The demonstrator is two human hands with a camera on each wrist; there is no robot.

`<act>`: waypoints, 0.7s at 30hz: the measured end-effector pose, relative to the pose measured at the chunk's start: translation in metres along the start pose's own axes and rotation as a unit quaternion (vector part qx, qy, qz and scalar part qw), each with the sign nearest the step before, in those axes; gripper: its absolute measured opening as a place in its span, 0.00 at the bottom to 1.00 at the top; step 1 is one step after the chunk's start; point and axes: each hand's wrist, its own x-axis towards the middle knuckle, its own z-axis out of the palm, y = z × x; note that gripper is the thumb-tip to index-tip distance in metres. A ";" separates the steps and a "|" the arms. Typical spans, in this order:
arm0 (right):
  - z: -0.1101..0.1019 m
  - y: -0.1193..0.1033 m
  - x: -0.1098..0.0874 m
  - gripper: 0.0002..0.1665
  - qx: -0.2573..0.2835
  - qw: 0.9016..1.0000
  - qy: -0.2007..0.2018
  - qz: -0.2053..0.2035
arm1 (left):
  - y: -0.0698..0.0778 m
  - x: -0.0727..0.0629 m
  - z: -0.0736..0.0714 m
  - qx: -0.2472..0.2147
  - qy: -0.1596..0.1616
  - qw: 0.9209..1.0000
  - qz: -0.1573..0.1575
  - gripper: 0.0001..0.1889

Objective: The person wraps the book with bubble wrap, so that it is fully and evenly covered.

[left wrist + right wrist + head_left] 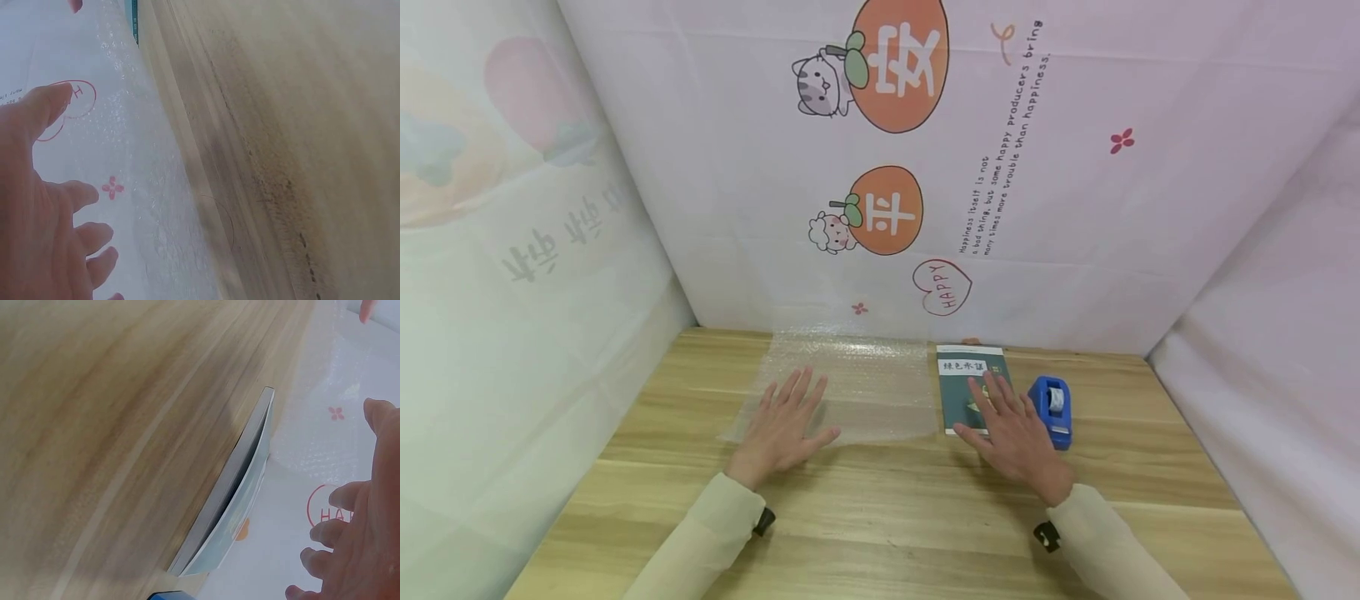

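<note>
My left hand (782, 432) is spread palm down over the left part of a clear sheet of bubble wrap (872, 396), its fingers pointing away from me. In the left wrist view the wrap (153, 206) extends past the loosely bent fingers of that hand (47, 194). To the right of the sheet lies a dark green book (953, 400) with a white label. My right hand (1017, 440) is held with fingers apart over the book's lower right part. The right wrist view shows the book (228, 503) from its page edge, its cover slightly lifted, beside the hand (365, 525).
A blue tape dispenser (1060, 432) with a roll of tape stands just right of the book. The wooden table (880, 517) meets a printed white cloth (1045, 300) at the back, with more white cloth hanging at both sides.
</note>
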 end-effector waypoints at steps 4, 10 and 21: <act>-0.001 0.000 0.001 0.51 0.003 1.000 0.000 -0.001 | 0.001 0.000 0.000 -0.002 0.000 1.000 -0.002 0.47; -0.003 0.000 0.001 0.50 0.007 1.000 0.000 0.000 | 0.001 0.002 0.000 0.000 0.005 1.000 0.002 0.47; -0.003 0.002 0.001 0.51 0.005 1.000 0.010 -0.006 | 0.002 0.003 -0.005 0.009 -0.006 1.000 0.002 0.47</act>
